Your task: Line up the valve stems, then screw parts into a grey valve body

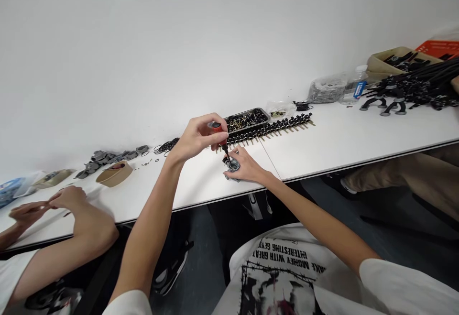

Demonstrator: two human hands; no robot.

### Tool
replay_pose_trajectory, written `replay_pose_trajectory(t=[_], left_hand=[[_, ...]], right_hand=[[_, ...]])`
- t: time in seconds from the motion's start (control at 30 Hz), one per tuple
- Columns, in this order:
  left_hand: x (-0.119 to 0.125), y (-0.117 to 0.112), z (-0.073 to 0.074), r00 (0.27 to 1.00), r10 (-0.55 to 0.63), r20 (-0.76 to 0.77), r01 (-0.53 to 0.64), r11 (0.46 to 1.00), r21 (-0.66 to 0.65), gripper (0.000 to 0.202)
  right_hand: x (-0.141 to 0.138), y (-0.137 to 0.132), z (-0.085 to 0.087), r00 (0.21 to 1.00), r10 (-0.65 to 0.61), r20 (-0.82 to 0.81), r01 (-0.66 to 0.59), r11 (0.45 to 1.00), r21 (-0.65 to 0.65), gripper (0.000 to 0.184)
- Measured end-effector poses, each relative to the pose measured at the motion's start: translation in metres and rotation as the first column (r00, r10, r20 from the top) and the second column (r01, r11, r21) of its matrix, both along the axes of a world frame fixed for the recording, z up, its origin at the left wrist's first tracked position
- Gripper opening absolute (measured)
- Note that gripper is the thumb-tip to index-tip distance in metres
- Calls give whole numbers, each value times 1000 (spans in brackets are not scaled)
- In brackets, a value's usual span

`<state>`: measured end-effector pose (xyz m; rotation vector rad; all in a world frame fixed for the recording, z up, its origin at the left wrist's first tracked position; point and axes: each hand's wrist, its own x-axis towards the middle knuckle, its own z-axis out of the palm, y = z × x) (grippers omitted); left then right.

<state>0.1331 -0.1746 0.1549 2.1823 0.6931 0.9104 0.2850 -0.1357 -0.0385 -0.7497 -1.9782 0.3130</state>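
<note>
Here's the left hand (pixel 201 135), grip wrapped around a red-handled screwdriver (pixel 224 147), tip down in the grey part (pixel 234 165); the right hand (pixel 249 165) clasps that part low over the desk (pixel 204 183), in front of the row of black pieces (pixel 276 127).

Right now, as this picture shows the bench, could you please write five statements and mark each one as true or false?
1. The left hand holds a red-and-black screwdriver. True.
2. The right hand holds a water bottle. False: it holds a grey part.
3. The metal tray lies between the wall and the row of black pieces. True.
4. The orange basket is at the far left. False: it is at the far right.
5. The water bottle stands upright. True.
</note>
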Motion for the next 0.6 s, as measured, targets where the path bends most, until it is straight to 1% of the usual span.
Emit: replay_pose_trajectory(t=[0.07, 0.1, 0.13, 0.2, 0.27, 0.37, 0.43, 0.53, 0.6], left_hand=[[-1, -1, -2, 997, 53, 58, -54, 998, 19, 28], [-1, -1, -2, 996, 52, 74, -54, 998, 18, 29], [-2, -1, -1, 997, 32, 69, -33, 999, 8, 28], [-4, -1, 1, 999, -33, 11, 33, 999, -23, 21], [-5, -2, 2, 999, -48, -26, 47, 999, -22, 16], [-4, -3, 0, 998, 52, 42, -53, 998, 29, 22], [-3, -2, -1, 992, 79, 97, -81, 996, 21, 27], [-3, -1, -2, 996, 22, 89, -20, 999, -26, 22], [-4, 0, -3, 997, 8, 71, -7, 1000, -23, 16]], right_hand=[[0, -1, 1, 1000, 3, 5, -3, 1000, -4, 49], [0, -1, 1, 1000, 5, 7, -4, 1000, -9, 49], [0, -1, 2, 1000, 6, 11, -6, 1000, -15, 49], [1, -2, 3, 1000, 5, 16, -5, 1000, -29, 48], [1, -2, 3, 1000, 4, 15, -4, 999, -38, 46], [1, -2, 3, 1000, 4, 11, -4, 999, -37, 45], [1, -2, 3, 1000, 6, 11, -6, 999, -37, 46], [1, -2, 4, 1000, 11, 9, -11, 999, -44, 47], [1, -2, 4, 1000, 9, 14, -8, 999, -54, 46]])
